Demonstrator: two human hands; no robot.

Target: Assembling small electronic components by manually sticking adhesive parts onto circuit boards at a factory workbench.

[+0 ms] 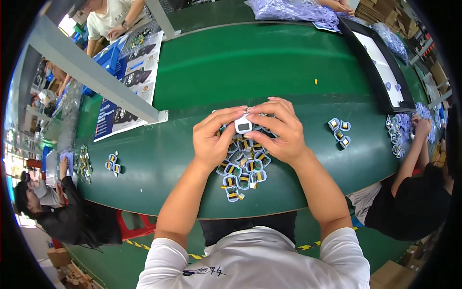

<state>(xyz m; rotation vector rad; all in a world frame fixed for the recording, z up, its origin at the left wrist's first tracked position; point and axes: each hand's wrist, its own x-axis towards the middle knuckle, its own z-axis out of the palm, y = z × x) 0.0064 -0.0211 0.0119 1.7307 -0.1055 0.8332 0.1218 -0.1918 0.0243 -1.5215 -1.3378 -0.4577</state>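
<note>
Between my two hands is a small white device with a dark screen (243,126), held up over a pile of parts. My left hand (211,136) pinches it from the left, thumb and fingertips closed on its side. From the right, my right hand (285,134) closes on it too, with the fingers over its top and the thumb lower down. Beneath and in front of the hands lie several open, pale blue-white device shells (233,169), with green boards and gold-and-black pieces inside. The hands hide the far part of this pile.
Small groups of similar shells lie at right (340,132) and left (113,165). A grey metal post (96,72) stands on a printed poster (126,103). A black-framed white panel (380,62) is at far right. Co-workers sit on both sides, with a red stool (134,225) at left.
</note>
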